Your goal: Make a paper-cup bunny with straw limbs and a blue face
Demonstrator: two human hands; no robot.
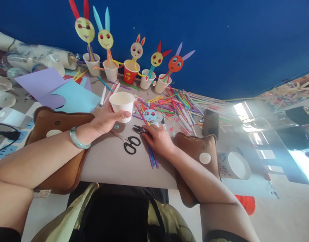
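Note:
My left hand [106, 117] is wrapped around a white paper cup [122, 101], held upright above the table with its mouth facing up. Closed on a small pair of dark pliers [139, 129], my right hand [158, 138] rests low over the tabletop, the tool's jaws pointing left. Its handles are mostly hidden by my fingers. Between my hands lie black-handled scissors [131, 145]. Purple and blue sticks [152, 158] stick out from under my right hand. Just beyond it is a light blue paper face [149, 114] with red eyes.
Several paper cups with rabbit-faced stick figures [136, 50] line the blue wall. Loose coloured sticks [174, 104] and markers cover the table's back. Purple and blue paper sheets [76, 95] lie left. Brown cushions [61, 148] sit under both forearms; a dark phone-like block [210, 123] stands right.

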